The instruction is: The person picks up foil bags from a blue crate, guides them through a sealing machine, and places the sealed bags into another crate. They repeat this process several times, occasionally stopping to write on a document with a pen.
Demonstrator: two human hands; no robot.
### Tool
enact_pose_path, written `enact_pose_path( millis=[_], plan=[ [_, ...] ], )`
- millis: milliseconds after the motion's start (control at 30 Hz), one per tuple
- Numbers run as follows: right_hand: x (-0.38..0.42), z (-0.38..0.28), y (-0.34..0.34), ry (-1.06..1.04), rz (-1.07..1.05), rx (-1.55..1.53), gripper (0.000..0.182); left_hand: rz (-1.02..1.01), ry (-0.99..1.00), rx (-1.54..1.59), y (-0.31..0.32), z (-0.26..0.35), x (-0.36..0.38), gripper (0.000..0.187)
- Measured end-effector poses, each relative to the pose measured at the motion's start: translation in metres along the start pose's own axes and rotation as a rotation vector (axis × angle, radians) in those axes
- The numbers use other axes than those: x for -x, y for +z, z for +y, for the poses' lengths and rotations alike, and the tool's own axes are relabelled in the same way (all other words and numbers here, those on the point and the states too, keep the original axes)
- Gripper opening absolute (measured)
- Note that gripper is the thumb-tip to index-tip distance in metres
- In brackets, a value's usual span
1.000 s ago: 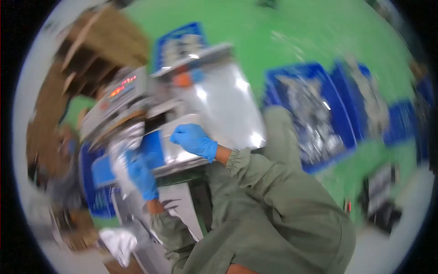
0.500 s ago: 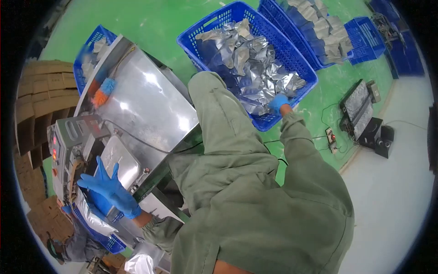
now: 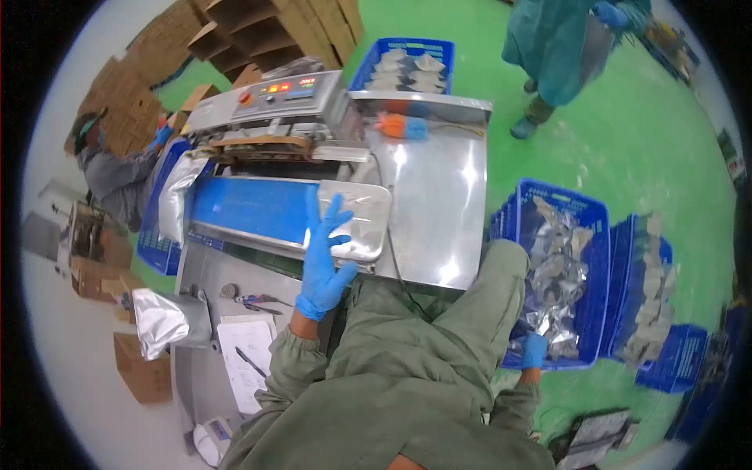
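Observation:
My left hand point(image 3: 324, 257) wears a blue glove and hovers with fingers spread over the near edge of a steel sealing machine point(image 3: 427, 188), by its blue conveyor belt point(image 3: 247, 207) and a small metal tray point(image 3: 362, 219). It holds nothing. A silver foil pouch point(image 3: 176, 196) lies at the belt's far left end. My right hand point(image 3: 535, 349), also gloved, reaches down into a blue basket point(image 3: 597, 258) full of silver foil pouches; whether it grips one I cannot tell.
More blue baskets of pouches point(image 3: 654, 313) stand to the right and another behind the machine point(image 3: 407, 66). A person in a green gown point(image 3: 556, 47) stands at the back. Another person point(image 3: 117, 168) sits left among cardboard boxes point(image 3: 258, 27). A foil bag point(image 3: 160, 321) and papers point(image 3: 249, 352) lie below.
The view swung round to face the machine. My left hand rose from the machine's side to the belt edge. My right hand stays down in the basket of pouches.

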State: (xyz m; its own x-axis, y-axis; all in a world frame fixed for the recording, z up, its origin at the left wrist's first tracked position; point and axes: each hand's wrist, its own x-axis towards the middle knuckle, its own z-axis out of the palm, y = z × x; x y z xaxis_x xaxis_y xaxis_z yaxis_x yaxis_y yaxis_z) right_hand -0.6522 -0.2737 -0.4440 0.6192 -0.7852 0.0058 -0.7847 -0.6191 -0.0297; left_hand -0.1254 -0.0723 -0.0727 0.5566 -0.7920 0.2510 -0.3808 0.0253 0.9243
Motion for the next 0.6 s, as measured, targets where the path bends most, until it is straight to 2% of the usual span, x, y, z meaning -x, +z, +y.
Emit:
enact_pose_path(
  millis=[33, 100, 133, 200, 233, 400, 433, 500, 533, 567, 600],
  plan=[
    [0.013, -0.001, -0.04, -0.018, 0.028, 0.005, 0.028, 0.025, 0.022, -0.001, 0.001, 0.005, 0.006, 0.078],
    [-0.043, -0.043, -0.159, 0.055, 0.148, -0.244, 0.03, 0.005, 0.032, -0.031, 0.001, 0.01, 0.008, 0.071],
    [-0.057, -0.064, -0.212, 0.044, 0.162, -0.233, 0.03, 0.025, 0.014, 0.018, 0.003, 0.012, 0.009, 0.06],
    [-0.078, -0.114, -0.315, 0.571, 0.121, -1.224, 0.024, -0.01, 0.043, 0.001, 0.002, 0.004, 0.011, 0.057],
    [-0.084, -0.143, -0.364, 0.561, 0.133, -1.185, 0.03, -0.059, 0.066, -0.025, 0.004, 0.002, 0.011, 0.054],
    [-0.1, -0.237, -0.501, 0.297, 0.278, -1.256, 0.028, -0.157, 0.13, -0.004, 0.01, 0.011, 0.004, 0.047],
    [-0.105, -0.24, -0.515, 0.214, 0.251, -1.384, 0.026, -0.152, 0.162, 0.006, 0.01, 0.018, 0.0, 0.046],
    [-0.12, -0.24, -0.511, 0.017, 0.6, -1.311, 0.011, -0.118, 0.189, 0.008, 0.006, 0.032, -0.006, 0.046],
    [-0.132, -0.232, -0.517, -0.345, 0.7, -0.848, 0.015, -0.093, 0.203, 0.073, 0.002, 0.039, -0.009, 0.047],
    [-0.147, -0.24, -0.524, -0.366, 0.689, -0.859, 0.015, -0.07, 0.217, 0.136, -0.003, 0.044, -0.012, 0.048],
    [-0.165, -0.25, -0.531, -0.495, 0.76, -0.68, 0.018, -0.038, 0.219, 0.143, -0.009, 0.047, -0.015, 0.048]
  ],
)
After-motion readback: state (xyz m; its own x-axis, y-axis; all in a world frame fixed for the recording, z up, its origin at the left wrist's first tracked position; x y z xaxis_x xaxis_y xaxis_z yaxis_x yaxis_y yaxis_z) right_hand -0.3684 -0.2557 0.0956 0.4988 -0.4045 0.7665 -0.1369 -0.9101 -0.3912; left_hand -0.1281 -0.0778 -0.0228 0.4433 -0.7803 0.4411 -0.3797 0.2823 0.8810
